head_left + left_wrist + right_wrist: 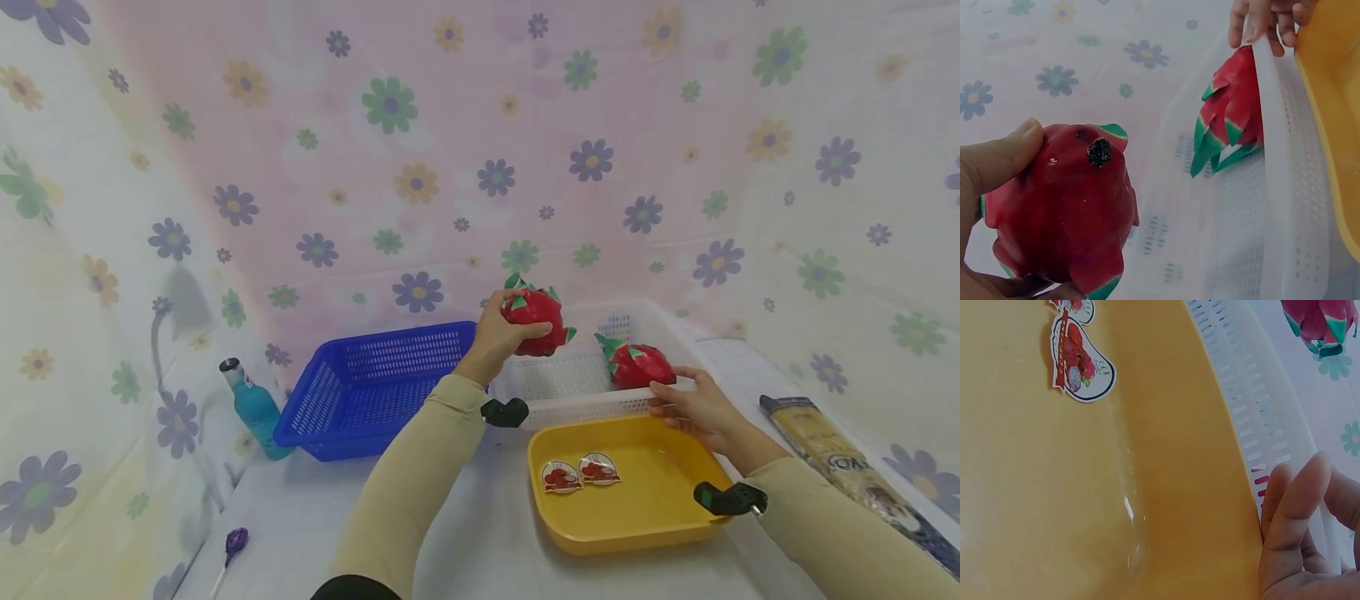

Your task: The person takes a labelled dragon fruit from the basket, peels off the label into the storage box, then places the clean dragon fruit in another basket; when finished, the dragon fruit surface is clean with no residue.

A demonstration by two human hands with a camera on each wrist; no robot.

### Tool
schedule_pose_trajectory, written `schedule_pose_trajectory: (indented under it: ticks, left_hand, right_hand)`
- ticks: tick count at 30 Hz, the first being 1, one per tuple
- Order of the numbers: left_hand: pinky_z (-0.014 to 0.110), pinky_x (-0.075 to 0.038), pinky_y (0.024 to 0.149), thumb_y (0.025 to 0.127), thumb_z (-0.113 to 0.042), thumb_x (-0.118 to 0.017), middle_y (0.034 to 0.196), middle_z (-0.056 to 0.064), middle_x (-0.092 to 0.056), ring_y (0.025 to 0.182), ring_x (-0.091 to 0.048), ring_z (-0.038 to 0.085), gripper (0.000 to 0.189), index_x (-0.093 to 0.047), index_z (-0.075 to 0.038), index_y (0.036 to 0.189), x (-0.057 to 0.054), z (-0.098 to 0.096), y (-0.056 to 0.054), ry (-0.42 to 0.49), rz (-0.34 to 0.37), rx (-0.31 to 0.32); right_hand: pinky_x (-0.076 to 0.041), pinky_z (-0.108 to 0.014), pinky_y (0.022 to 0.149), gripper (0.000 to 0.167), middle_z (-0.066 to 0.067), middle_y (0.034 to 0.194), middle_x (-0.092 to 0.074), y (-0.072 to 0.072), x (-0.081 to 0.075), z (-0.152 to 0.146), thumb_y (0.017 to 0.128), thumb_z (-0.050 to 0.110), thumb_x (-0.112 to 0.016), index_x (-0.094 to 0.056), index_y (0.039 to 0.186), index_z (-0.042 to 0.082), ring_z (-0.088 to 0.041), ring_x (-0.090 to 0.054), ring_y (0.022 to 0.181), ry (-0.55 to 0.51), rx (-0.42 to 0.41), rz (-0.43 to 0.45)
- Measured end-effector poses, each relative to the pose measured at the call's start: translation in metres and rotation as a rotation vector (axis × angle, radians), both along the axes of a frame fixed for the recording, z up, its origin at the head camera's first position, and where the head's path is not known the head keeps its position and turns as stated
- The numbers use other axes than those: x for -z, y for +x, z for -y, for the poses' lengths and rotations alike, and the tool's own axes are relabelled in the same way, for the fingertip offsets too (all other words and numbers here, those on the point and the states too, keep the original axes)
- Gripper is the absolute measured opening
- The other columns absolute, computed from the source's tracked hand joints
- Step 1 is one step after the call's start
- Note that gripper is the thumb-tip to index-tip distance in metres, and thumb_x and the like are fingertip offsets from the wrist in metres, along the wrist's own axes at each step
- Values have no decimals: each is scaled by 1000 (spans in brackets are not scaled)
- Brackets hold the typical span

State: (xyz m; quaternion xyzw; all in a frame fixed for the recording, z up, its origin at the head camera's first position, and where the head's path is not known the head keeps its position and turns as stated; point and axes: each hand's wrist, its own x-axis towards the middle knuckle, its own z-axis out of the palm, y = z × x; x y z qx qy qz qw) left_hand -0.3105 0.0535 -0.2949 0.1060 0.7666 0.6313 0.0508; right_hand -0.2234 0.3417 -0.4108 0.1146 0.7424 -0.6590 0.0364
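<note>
My left hand [495,333] grips a red dragon fruit [542,321] with green-tipped scales, held up over the left part of a white perforated basket [577,408]. In the left wrist view the dark stem end of this dragon fruit [1063,200] faces the camera, my thumb lying along its top. A second dragon fruit [641,367] lies inside the white basket at the right, leaves to the left. At the basket's front rim, beside that fruit, my right hand [701,412] pinches the edge, with fingers on both sides of it in the left wrist view.
A yellow tray [637,533] with two dragon-fruit stickers [581,473] stands in front of the basket. To the left are a blue basket [337,446], a blue bottle [257,412] and a purple-wrapped lollipop [236,543]. A long yellow packet [843,467] lies at the right.
</note>
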Motion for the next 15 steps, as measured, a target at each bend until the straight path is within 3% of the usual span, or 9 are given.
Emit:
schedule_pose_trajectory:
  ticks: [15]
  left_hand:
    - [48,-56,95,79,-15,-82,145,10,-49,130,-51,36,69,-46,-26,137,11,-6,-6,-45,9,12]
  right_hand:
    - [-57,-18,77,99,13,92,-70,1,-2,1,94,43,-63,10,155,14,-9,-71,83,14,4,-5]
